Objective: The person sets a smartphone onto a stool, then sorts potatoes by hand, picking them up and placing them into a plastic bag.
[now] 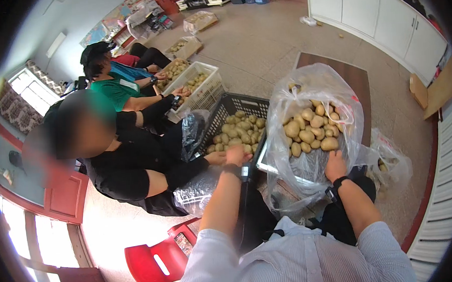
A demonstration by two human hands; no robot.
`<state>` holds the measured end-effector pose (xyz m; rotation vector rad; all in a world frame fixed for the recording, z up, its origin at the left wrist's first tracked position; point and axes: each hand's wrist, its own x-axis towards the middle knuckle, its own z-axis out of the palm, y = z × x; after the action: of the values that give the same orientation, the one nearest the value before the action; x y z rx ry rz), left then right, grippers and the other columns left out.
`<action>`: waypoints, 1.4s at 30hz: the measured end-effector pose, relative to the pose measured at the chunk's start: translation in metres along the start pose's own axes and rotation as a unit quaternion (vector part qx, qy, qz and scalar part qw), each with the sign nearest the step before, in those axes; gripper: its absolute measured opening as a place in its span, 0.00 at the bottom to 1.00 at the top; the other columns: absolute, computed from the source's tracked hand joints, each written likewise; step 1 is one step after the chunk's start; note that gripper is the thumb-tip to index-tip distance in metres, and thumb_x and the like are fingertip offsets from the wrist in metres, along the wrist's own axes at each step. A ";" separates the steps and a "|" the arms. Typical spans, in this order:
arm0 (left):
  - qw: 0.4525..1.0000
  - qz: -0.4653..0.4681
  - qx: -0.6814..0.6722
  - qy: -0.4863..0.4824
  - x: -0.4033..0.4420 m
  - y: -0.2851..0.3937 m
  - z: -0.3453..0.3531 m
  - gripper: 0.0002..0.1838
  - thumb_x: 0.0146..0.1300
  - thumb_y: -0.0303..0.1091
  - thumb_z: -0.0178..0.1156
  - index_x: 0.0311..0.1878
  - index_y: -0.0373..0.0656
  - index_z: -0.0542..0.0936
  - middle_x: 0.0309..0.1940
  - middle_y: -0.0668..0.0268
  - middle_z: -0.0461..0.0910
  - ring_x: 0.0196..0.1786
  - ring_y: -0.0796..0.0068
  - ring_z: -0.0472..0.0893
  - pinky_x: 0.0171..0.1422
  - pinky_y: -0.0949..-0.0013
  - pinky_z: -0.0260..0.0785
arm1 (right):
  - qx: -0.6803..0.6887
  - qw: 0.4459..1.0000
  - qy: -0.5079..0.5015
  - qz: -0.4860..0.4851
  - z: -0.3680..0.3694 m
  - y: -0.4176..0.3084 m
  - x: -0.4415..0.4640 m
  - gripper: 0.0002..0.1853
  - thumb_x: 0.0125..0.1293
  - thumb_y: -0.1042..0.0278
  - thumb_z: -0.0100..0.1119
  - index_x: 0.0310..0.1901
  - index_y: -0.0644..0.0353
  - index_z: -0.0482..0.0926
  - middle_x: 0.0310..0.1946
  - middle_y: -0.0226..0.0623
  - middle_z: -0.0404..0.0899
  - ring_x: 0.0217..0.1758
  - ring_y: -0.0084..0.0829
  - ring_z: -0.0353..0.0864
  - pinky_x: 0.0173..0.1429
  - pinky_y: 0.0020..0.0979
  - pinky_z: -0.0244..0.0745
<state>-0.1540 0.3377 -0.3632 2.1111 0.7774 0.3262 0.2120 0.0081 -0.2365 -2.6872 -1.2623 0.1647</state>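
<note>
the largest thing near the hands is a clear plastic bag [309, 78], spread open ahead of the right hand [335, 166] and well to the right of the left hand [237, 155]. next in size, a dark slatted crate [273, 107] lies ahead of the left hand, its long axis running away from that hand and leaning a little right. the potatoes in the bag [306, 136] lie just beyond the right hand, clearly the nearer of the two; the potatoes in the crate [241, 130] lie straight past the left. the hands are well apart, the left with fingers bent down at the crate's near end, the right with fingers at the bag's near side. smallest, one larger potato [330, 144] sits just ahead of the right fingertips, its long axis roughly crosswise to them. whether either hand grips anything, i cannot tell: the left fingertips are hard to make out, and the right palm is turned from view. a co-worker's hand [216, 158] is just left of the left hand, partly merging with it. folds of film blur the bag's lower part, and what carries it is mostly hidden.
</note>
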 end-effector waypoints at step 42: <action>0.678 -0.320 -0.580 0.317 0.004 0.139 0.020 0.15 0.70 0.43 0.54 0.48 0.40 0.76 0.37 0.60 0.78 0.34 0.64 0.80 0.36 0.63 0.79 | 0.216 0.962 0.164 -0.035 -0.032 0.008 0.006 0.22 0.58 0.65 0.62 0.54 0.63 0.73 0.53 0.50 0.74 0.59 0.53 0.70 0.64 0.48 0.65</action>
<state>-0.0841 0.2647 -0.2653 0.4133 1.1904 0.8865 0.2274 0.0042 -0.2071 -2.1846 -1.0715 -0.0146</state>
